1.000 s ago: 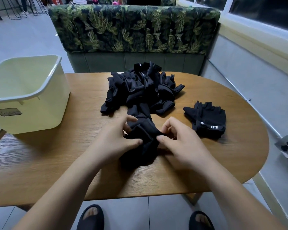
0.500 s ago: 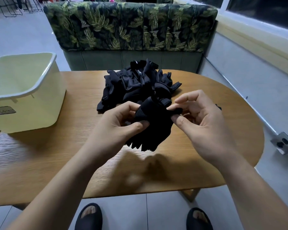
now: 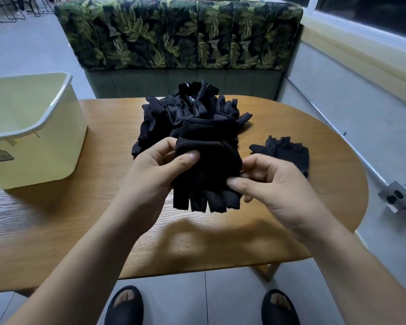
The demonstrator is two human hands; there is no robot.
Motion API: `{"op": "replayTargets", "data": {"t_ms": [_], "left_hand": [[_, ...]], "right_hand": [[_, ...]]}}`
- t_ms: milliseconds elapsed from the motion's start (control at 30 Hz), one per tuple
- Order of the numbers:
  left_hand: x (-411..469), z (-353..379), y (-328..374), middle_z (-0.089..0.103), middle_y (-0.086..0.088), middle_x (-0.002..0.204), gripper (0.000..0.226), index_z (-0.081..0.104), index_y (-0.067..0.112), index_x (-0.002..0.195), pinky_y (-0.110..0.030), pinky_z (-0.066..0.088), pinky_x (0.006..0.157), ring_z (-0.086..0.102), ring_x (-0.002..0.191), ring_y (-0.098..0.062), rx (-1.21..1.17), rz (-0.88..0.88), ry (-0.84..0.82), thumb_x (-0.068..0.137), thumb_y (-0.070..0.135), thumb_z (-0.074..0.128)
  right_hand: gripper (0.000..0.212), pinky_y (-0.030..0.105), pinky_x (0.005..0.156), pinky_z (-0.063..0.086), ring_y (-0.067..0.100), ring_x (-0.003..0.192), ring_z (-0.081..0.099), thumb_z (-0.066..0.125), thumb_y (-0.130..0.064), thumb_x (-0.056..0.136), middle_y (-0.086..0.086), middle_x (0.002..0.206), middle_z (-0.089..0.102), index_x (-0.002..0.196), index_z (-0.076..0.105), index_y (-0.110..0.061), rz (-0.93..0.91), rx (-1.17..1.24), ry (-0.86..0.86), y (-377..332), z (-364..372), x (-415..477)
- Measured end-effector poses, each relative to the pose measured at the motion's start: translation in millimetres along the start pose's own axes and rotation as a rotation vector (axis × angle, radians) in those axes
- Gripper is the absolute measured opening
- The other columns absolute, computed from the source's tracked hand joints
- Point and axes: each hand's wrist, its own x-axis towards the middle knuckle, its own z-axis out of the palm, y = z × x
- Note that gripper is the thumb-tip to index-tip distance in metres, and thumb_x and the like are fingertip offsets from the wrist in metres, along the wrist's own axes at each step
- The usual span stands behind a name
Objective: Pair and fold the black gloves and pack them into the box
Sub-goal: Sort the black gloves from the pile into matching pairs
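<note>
Head view: you've now opened the bunched glove [image 3: 209, 165] out flat above the table [image 3: 80, 231], your left hand [image 3: 155, 174] pinching its upper left edge and your right hand [image 3: 274, 191] its lower right, with the pile [image 3: 185, 109] behind and the box [image 3: 45, 141] at left.
</note>
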Motion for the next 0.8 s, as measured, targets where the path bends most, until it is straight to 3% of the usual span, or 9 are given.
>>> {"op": "replayTargets", "data": {"t_ms": [133,267,400,500,633,700,800], "left_hand": [[0.5,-2.4,0.6,0.077,-0.006,0.105,0.031,0.069,0.011,0.125,-0.028,0.052,0.078,0.07,0.092,-0.015,0.069,0.004,-0.021,0.094,0.013,0.071],[-0.3,-4.2,0.7,0.075,-0.014,0.12,0.038,0.067,0.02,0.133,-0.041,0.053,0.09,0.071,0.105,-0.023,0.136,-0.03,-0.101,0.096,0.01,0.07],[-0.9,-4.1,2.4,0.068,-0.003,0.096,0.024,0.069,0.016,0.108,-0.038,0.045,0.08,0.062,0.086,-0.016,0.152,-0.101,-0.088,0.088,0.027,0.075],[-1.8,-4.2,-0.9,0.06,-0.003,0.08,0.021,0.067,0.015,0.095,-0.028,0.04,0.07,0.054,0.073,-0.012,0.311,-0.133,-0.107,0.086,0.022,0.085],[-10.2,8.3,-8.9,0.068,-0.007,0.073,0.036,0.063,0.028,0.119,-0.019,0.046,0.06,0.066,0.064,-0.009,0.567,-0.232,-0.203,0.091,0.018,0.082],[-13.6,12.4,-13.4,0.073,-0.014,0.078,0.037,0.061,0.031,0.121,-0.024,0.053,0.06,0.073,0.065,-0.018,0.585,-0.287,-0.235,0.093,0.016,0.08],[-14.0,12.3,-18.4,0.077,-0.011,0.08,0.019,0.062,0.021,0.103,-0.032,0.056,0.055,0.078,0.063,-0.027,0.689,-0.305,-0.167,0.094,0.018,0.078]], "right_hand": [[0.011,0.025,0.074,0.052,0.008,0.086,0.073,0.077,-0.013,0.095,0.001,0.097,0.083,0.106,0.079,-0.015,-0.063,-0.018,0.035,0.7,-10.9,3.0],[0.012,0.046,0.097,0.057,0.026,0.1,0.077,0.074,-0.015,0.098,0.005,0.102,0.082,0.107,0.08,-0.019,-0.06,-0.028,0.033,2.4,-16.9,2.3],[0.015,0.044,0.1,0.056,0.026,0.101,0.077,0.069,-0.013,0.101,0.009,0.102,0.082,0.106,0.081,-0.017,-0.004,-0.003,0.001,-0.1,-27.8,0.7],[0.015,0.05,0.102,0.058,0.028,0.102,0.077,0.068,-0.018,0.102,0.008,0.1,0.082,0.103,0.082,-0.022,0.057,-0.072,0.008,0.1,-34.4,1.3],[0.011,0.059,0.1,0.057,0.034,0.103,0.074,0.074,-0.035,0.098,0.011,0.101,0.079,0.101,0.082,-0.029,0.109,-0.163,0.105,11.5,-34.9,9.4],[0.012,0.051,0.095,0.061,0.028,0.102,0.075,0.072,-0.038,0.1,0.003,0.099,0.08,0.104,0.081,-0.032,0.13,-0.156,0.151,14.4,-32.2,12.4],[0.01,0.034,0.091,0.059,0.01,0.097,0.074,0.07,-0.033,0.101,-0.011,0.1,0.079,0.109,0.077,-0.034,0.095,-0.169,0.207,16.7,-27.1,12.5]]}}
